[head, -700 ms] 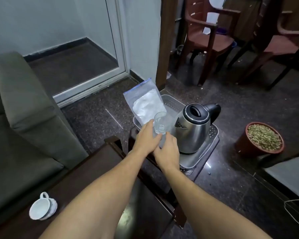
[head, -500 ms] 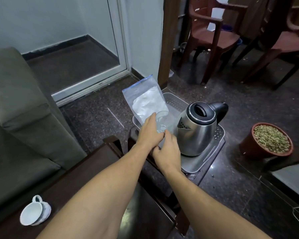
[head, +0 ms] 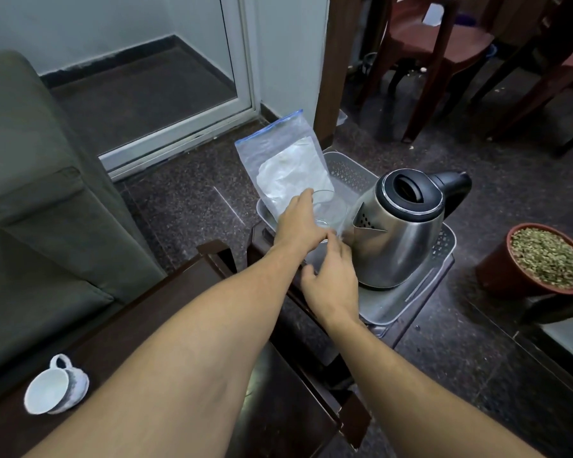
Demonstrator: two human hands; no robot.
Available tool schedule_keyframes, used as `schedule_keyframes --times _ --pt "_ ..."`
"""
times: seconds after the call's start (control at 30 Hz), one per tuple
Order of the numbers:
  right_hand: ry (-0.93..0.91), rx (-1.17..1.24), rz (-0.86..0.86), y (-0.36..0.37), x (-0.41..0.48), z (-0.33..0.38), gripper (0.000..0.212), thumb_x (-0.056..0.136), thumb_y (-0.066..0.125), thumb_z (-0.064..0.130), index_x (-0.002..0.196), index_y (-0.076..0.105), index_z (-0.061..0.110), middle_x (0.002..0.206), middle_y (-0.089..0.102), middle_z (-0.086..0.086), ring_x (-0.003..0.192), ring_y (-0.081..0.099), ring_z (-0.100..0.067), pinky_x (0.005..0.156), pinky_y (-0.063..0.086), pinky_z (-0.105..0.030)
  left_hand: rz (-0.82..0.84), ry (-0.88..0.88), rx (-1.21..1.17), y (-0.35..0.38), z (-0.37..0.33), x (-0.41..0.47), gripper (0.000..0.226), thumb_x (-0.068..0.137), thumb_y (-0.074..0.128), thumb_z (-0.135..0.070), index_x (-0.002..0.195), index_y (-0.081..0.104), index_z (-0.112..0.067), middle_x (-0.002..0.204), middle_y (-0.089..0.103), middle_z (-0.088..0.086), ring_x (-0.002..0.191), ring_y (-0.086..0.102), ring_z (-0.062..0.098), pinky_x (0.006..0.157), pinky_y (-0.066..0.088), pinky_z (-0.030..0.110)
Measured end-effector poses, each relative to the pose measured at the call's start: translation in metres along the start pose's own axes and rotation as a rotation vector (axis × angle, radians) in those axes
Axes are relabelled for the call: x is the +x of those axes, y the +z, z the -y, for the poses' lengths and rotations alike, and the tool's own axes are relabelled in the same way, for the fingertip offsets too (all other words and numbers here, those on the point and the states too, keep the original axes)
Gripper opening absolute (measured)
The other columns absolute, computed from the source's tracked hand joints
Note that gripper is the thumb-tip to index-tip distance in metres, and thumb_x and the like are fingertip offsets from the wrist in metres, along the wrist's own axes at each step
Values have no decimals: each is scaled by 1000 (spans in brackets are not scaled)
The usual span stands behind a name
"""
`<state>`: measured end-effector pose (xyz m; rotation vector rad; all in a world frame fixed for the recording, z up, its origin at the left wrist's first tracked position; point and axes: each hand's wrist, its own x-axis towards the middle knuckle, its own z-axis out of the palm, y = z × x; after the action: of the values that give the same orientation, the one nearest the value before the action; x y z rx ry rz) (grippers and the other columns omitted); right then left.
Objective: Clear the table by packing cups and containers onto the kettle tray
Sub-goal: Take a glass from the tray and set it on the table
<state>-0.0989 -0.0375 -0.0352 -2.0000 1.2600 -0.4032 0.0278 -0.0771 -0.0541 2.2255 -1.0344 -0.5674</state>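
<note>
Dark speckled stone floor (head: 186, 206) all around, with a grey sofa (head: 47, 193) on the left and a couple of brown plastic chairs (head: 420, 44) at the back. Grey perforated tray (head: 411, 302) sits on a little dark stand just past the end of the dark wooden table (head: 166, 325).

On the tray there's a steel kettle (head: 401, 236) with a black lid and handle, spout pointing left toward the hands. A zip bag of white powder (head: 288, 166) leans up at the tray's far left end.

The clear glass cup (head: 331, 209) is right between the bag and the kettle spout, over the tray. Left hand (head: 298, 226) is wrapped around its left side, fingers curled on the rim, so it's gripping the glass. Can't really tell if the base is touching the tray, the hands cover it. Right hand (head: 331, 279) is just below and nearer, fingers reaching in at the bottom of the glass with the thumb loose. Looks like it's touching or steadying something clear there, but I honestly can't tell whether it's actually gripping.

Back on the table, far left and well away from both hands, a white teacup (head: 55, 386) lies tipped on its side.

Terracotta pot (head: 543, 256) of greenish pebbly stuff on the floor, right of the tray.
</note>
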Motion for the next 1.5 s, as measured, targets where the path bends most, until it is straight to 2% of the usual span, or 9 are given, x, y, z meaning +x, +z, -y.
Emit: schedule_keyframes --times 0.33,0.5,0.63,0.83,0.93,1.13,1.33,1.43,1.5 --pt "8 12 -38 3 -3 11 67 88 56 7 151 34 15 144 42 -11 125 52 -36 98 47 -42 -74 -39 -85 -19 -6 -8 94 63 85 -27 146 42 -20 142 56 -3 126 57 19 92 42 25" --pt "29 39 -70 6 -11 31 75 87 57 4 155 26 8 149 38 -17 137 42 -36 109 39 -42 -121 -10 -65 -59 -10 -29 96 60 90 -39 143 46 -19 138 59 -5 125 58 19 89 38 24" --pt "37 106 -59 11 -21 55 92 88 70 21 160 16 8 156 32 -16 144 35 -33 115 36 -44 -155 1 -70 -100 -3 -63 98 60 90 -42 144 47 -19 139 61 -5 127 57 18 92 40 24" --pt "-84 216 -26 27 -64 94 92 73 67 24 156 27 22 146 50 -5 133 47 -20 99 37 -22 -192 -15 -77 -160 31 -143 89 59 91 -40 138 55 -21 132 66 -3 122 61 17 93 45 23" --pt "-185 278 11 40 -100 116 65 67 68 23 125 47 43 118 66 14 115 61 -10 89 45 -19 -181 -32 -81 -190 57 -191 91 60 92 -40 141 54 -20 133 66 -2 122 61 17 99 48 29" --pt "-211 278 190 99 -197 147 69 58 77 36 110 39 60 90 61 30 90 62 -1 73 42 -9 -155 -156 -228 -240 133 -301 98 55 93 -40 141 51 -21 131 64 -5 118 64 17 100 55 41" --pt "-234 229 361 164 -298 143 71 64 79 30 121 43 50 94 62 28 91 62 0 69 39 -5 -175 -299 -445 -252 207 -422 106 60 96 -28 151 43 -16 145 56 -5 126 60 11 97 55 24" --pt "-273 239 413 188 -345 134 63 62 78 40 108 41 61 98 65 24 87 58 18 67 41 -2 -214 -366 -562 -238 237 -480 95 67 95 -13 148 45 -24 133 59 -27 124 59 -1 93 53 17" --pt "-293 226 452 202 -371 125 63 59 78 44 103 40 67 100 66 25 89 60 15 70 42 -4 -251 -444 -601 -225 254 -513 98 72 91 -6 154 37 -14 144 54 -15 131 54 5 99 51 22"
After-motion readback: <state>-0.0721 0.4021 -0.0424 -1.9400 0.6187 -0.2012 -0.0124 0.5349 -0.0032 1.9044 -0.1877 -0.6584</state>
